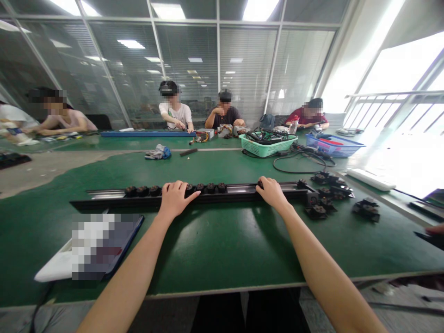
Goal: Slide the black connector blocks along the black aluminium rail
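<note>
Black rail [114, 200] is lying across the frame's centre on the green bench [222, 259], carrying black units [211, 188]. Left hand [176, 199], centre-left, is resting over the row, thumb spread; can't tell if gripping. Right hand [271, 190], centre-right, is pinching a small black piece [260, 184] at the rail. Units are apparently being positioned; next move is probably calling for steadying the rail, guiding that piece. No brands, labels or writing are showing legibly.
</note>
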`<state>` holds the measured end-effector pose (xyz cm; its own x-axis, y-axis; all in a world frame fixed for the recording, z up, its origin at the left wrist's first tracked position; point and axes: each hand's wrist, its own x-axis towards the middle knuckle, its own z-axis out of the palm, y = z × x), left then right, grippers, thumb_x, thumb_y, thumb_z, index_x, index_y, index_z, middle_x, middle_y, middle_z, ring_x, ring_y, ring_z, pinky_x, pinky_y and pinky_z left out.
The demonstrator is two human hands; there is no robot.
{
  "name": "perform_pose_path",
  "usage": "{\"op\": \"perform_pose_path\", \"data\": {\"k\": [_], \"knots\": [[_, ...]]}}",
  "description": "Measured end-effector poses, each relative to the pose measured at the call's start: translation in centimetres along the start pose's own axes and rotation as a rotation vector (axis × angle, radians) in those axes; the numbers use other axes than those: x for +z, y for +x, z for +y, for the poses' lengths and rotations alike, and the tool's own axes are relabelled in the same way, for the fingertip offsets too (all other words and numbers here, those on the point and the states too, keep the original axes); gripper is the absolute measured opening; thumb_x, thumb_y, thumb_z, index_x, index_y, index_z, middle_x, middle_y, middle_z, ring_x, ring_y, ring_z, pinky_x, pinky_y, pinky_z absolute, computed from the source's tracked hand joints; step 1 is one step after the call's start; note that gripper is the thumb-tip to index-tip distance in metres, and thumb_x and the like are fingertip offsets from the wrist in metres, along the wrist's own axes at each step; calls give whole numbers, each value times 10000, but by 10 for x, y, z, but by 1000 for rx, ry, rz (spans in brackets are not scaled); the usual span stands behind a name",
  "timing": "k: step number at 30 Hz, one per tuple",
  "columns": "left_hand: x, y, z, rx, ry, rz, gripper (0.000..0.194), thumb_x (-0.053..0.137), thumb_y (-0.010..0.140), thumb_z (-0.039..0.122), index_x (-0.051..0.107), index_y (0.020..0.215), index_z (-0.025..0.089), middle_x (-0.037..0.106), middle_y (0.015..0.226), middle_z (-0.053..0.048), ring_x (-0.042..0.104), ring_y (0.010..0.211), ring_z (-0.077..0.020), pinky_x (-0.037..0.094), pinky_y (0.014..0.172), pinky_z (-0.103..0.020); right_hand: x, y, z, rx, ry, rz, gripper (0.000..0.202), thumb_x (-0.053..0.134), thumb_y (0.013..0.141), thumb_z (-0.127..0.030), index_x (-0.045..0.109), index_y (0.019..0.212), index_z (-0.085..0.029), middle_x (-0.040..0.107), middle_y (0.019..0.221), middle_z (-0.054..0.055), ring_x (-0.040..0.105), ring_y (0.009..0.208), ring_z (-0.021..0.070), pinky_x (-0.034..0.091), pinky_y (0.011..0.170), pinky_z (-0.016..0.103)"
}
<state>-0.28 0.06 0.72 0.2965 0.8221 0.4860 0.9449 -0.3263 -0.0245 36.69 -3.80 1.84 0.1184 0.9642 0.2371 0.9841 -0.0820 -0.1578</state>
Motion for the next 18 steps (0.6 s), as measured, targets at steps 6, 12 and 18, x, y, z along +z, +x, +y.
{"op": "perform_pose_path", "data": {"k": [6, 12, 18], "knots": [[0, 0, 0, 1, 4, 2, 762, 284, 961, 777, 678, 1219, 178, 662, 1213, -172, 563, 1160, -348, 327, 1072, -490, 1, 2, 2, 7, -4, -4, 302, 461, 1008, -306, 608, 1230, -164, 697, 1151, 152, 614, 1095, 271, 413, 900, 329], [1, 0, 0, 3, 2, 6, 772, 277, 956, 787, 682, 1223, 186, 663, 1204, -169, 561, 1163, -347, 326, 1071, -492, 0, 1, 2, 9, -8, 7, 304, 451, 1011, -307, 607, 1230, -163, 698, 1148, 148, 617, 1095, 270, 411, 899, 324], [1, 0, 0, 1, -13, -5, 781, 292, 954, 785, 676, 1240, 168, 659, 1218, -178, 559, 1168, -353, 323, 1074, -494, 2, 2, 5, 8, -13, 2, 300, 461, 1009, -310, 608, 1227, -165, 698, 1139, 149, 618, 1093, 269, 410, 902, 324]]}}
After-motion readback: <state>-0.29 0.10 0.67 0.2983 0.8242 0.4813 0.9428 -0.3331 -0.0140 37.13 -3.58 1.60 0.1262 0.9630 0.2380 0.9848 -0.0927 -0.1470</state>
